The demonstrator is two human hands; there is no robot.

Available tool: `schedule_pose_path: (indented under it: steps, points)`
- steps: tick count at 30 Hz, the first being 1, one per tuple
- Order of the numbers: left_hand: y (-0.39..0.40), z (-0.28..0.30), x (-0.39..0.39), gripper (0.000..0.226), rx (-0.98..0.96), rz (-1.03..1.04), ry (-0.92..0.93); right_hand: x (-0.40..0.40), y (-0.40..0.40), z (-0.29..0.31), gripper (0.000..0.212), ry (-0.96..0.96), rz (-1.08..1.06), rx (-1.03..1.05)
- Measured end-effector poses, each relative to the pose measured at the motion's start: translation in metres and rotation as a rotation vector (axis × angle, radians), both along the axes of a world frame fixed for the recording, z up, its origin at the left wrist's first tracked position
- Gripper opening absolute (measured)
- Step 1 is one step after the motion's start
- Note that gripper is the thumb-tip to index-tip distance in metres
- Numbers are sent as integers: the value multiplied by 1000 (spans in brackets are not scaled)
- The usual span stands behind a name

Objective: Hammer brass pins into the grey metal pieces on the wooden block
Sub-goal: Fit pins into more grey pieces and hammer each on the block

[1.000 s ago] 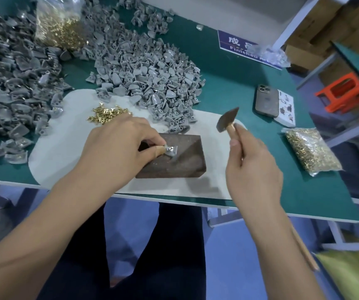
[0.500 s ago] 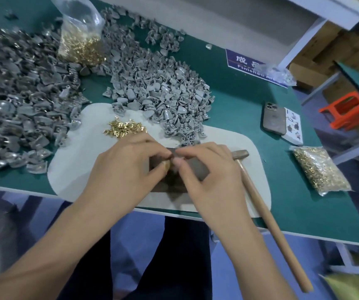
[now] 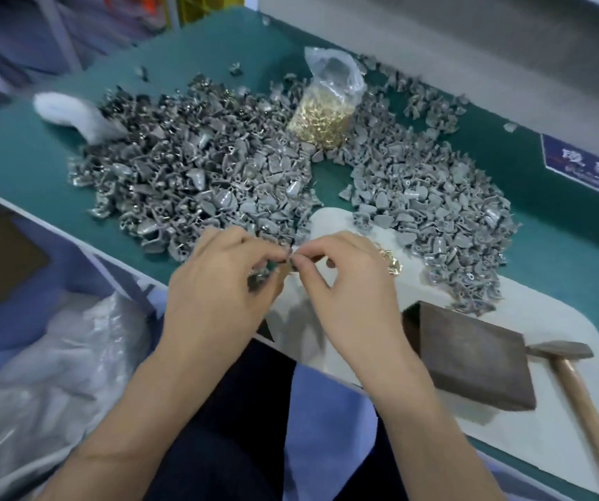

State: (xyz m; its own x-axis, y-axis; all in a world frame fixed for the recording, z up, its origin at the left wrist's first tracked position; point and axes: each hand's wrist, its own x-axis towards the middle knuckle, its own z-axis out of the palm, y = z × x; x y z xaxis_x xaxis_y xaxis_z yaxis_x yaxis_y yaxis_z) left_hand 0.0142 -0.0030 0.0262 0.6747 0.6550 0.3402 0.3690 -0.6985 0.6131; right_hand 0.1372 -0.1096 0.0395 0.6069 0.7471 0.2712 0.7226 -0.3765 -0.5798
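While both hands meet fingertip to fingertip over the near edge of the bench, the step in hand looks to be seating a brass pin in a grey piece before any striking. The left hand (image 3: 218,283) curls its fingers round a small grey metal piece (image 3: 260,278), tucked under the palm and partly hidden; the right hand (image 3: 341,280) pinches something tiny at its thumb and forefinger, probably a pin, though it is too small to tell. To do this well, the pin should go in straight and sit firm in its hole, so it does not topple once the piece is carried to the block. To the right of the right hand, a little nearer the body, the dark rectangular wooden block (image 3: 471,359) lies bare on the pale oval mat (image 3: 562,428), with the wooden-handled steel hammer (image 3: 572,370) just beside it on its far side from the hands; neither hand touches either. Just beyond the right hand's knuckles lies a small scatter of loose brass pins (image 3: 392,260). Further out, ahead of both hands, spread the heaps of grey metal pieces (image 3: 200,168), with the clear plastic bag of brass pins (image 3: 323,117) standing among them.
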Motion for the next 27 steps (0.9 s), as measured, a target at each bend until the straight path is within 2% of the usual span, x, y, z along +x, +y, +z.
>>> schedule_pose_path:
  steps: [4, 11, 15, 19, 23, 27]
  points:
    - [19, 1, -10, 20, -8, 90, 24, -4, 38, -6, 9, -61, -69, -47]
    - [20, 2, -7, 15, -31, 31, -4, -1, 53, -6, 14, -113, -132, -109]
    - [6, 0, 15, 11, -130, -95, -48, 29, 16, 7, 20, -202, -365, -143]
    - [-15, -4, 55, 18, -66, -203, 8, 60, -37, 20, 22, -150, -543, -168]
    - [-24, -10, 94, 32, 47, -236, 177, 72, -73, 18, 22, -71, -625, -178]
    - [-22, -12, 109, 23, -76, -224, 177, 66, -83, 8, 26, 41, -626, -66]
